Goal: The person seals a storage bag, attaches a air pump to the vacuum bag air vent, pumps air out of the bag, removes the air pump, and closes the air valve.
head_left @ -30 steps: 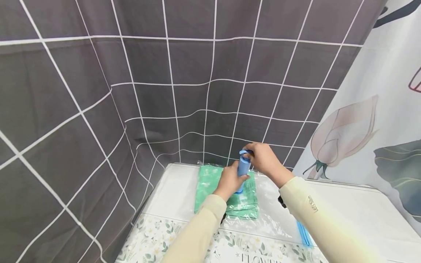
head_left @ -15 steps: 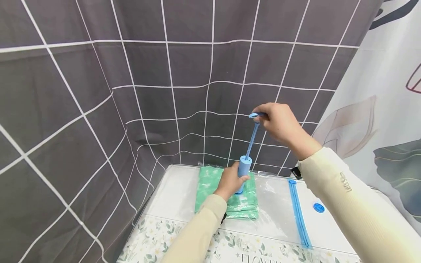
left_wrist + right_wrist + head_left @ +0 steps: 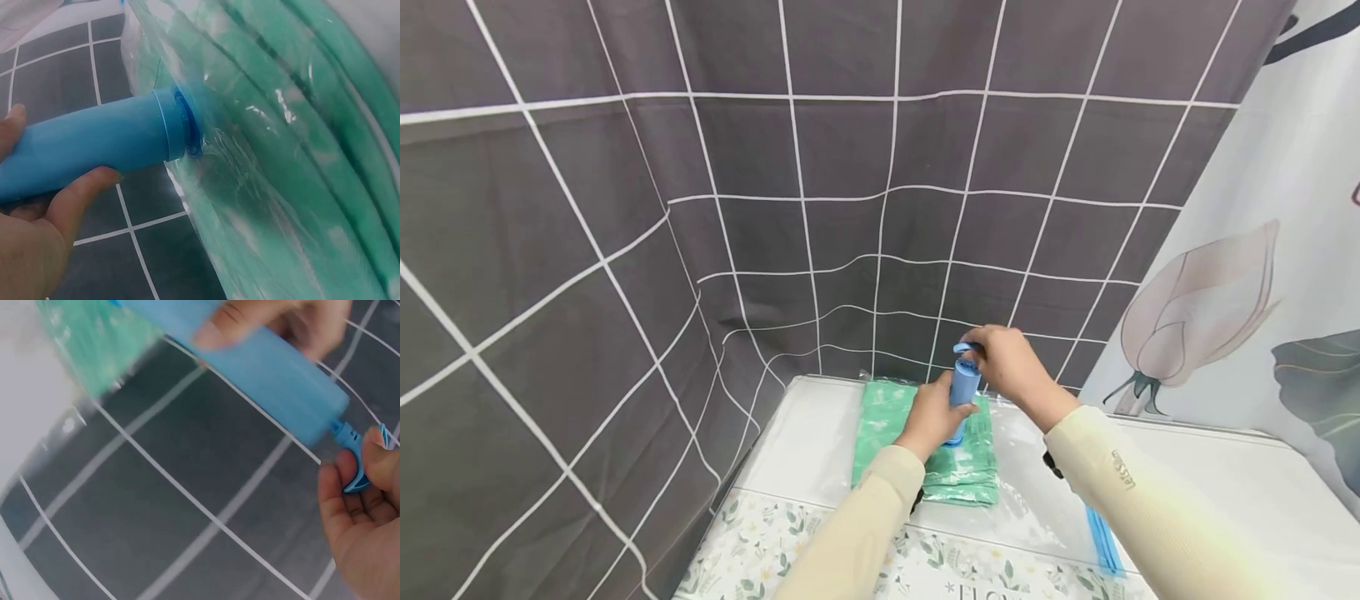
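A blue hand pump [image 3: 965, 385] stands upright on a clear plastic vacuum bag [image 3: 1024, 492] with folded green cloth [image 3: 877, 425] inside. My left hand [image 3: 932, 412] grips the pump barrel, thumb and fingers wrapped around it. In the left wrist view the base of the barrel [image 3: 106, 140] meets a darker blue round valve [image 3: 192, 125] on the bag. My right hand [image 3: 1011, 362] holds the curved pump handle [image 3: 357, 482] just above the barrel top. In the right wrist view a short piece of the rod shows between handle and barrel.
A blue zip strip [image 3: 1102, 537] runs along the bag's right end, partly hidden by my right sleeve. Under the bag lies a white surface [image 3: 805, 433] with a floral cloth [image 3: 767, 533] at its front. A grey grid-patterned curtain [image 3: 842, 225] hangs behind and to the left.
My right hand drew the handle far up, baring the long rod, and has since pushed it down close to the barrel. My left hand has kept its grip on the barrel.
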